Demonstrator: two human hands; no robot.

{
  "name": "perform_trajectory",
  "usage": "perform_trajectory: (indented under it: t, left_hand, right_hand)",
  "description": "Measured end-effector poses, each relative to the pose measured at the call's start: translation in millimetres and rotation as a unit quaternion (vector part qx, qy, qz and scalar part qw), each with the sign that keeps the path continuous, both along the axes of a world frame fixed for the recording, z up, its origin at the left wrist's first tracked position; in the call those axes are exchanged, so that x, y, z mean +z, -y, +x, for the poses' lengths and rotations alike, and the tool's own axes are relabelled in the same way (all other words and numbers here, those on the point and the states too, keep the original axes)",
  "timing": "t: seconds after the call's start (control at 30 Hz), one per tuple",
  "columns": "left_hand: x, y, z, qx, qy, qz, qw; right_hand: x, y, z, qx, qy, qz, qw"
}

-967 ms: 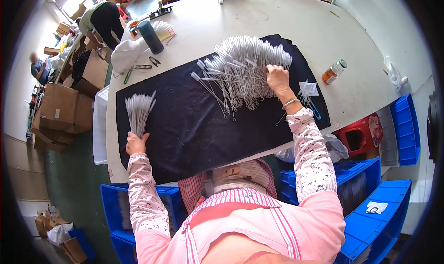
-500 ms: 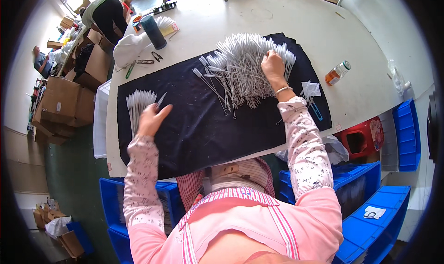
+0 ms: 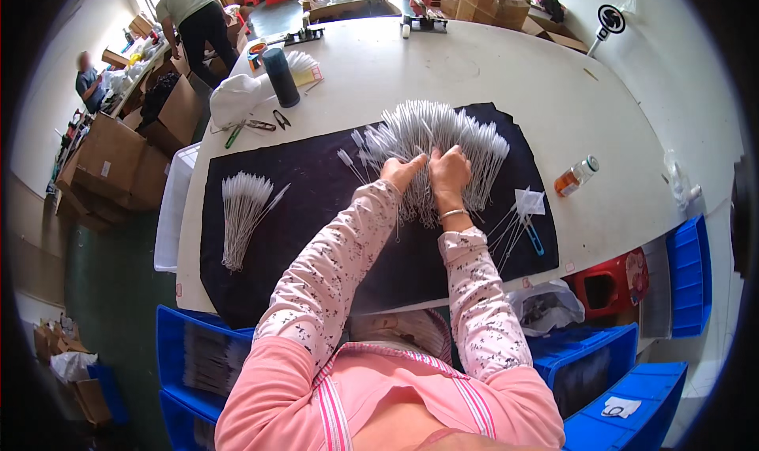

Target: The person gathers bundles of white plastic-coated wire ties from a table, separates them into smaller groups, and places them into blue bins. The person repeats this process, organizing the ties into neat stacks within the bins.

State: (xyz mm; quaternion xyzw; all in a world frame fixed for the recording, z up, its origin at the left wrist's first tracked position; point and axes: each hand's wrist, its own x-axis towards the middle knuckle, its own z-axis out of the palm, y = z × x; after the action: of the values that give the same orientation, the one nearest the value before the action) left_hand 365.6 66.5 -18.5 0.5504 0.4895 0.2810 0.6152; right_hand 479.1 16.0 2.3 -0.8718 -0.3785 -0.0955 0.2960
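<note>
A large heap of thin wire brushes [image 3: 482, 143] with white bristle heads and looped ends lies on the dark cloth [image 3: 316, 174]. Both my hands are at its near middle, almost touching. My left hand [image 3: 402, 173] is closed, thumb and fingers pinching among the brush stems. Right beside it, my right hand [image 3: 450, 171] has its fingers curled round brush stems; how many is hidden. To the left lies a smaller, fanned bundle of the same brushes [image 3: 247, 202], heads pointing away from me, with no hand on it.
Right of the heap lie a few loose brushes, a white star-shaped piece [image 3: 530, 201] and a blue-handled tool [image 3: 535, 239]. Beyond the cloth stand a glass jar [image 3: 575, 176], a dark cylinder [image 3: 281, 78] and small snips [image 3: 281, 120]. Blue crates [image 3: 589, 348] flank me below the table [image 3: 490, 71].
My left hand has left the small bundle and moved right to the large heap. My right hand has come left and nearer. The view has tilted up; the person at the back has straightened.
</note>
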Motion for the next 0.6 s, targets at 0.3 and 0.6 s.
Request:
perform_trajectory:
  t: [0.3, 0.6]
  left_hand:
    - [26.3, -0.5, 10.5, 0.1, 0.253, -0.185, 0.945]
    - [-24.8, -44.4, -9.5, 0.117, 0.299, -0.291, 0.901]
  right_hand:
    - [6.4, 3.3, -34.9, 0.117, 0.107, 0.047, 0.986]
    - [21.6, 18.1, -44.6, 0.321, -0.087, 0.153, 0.931]
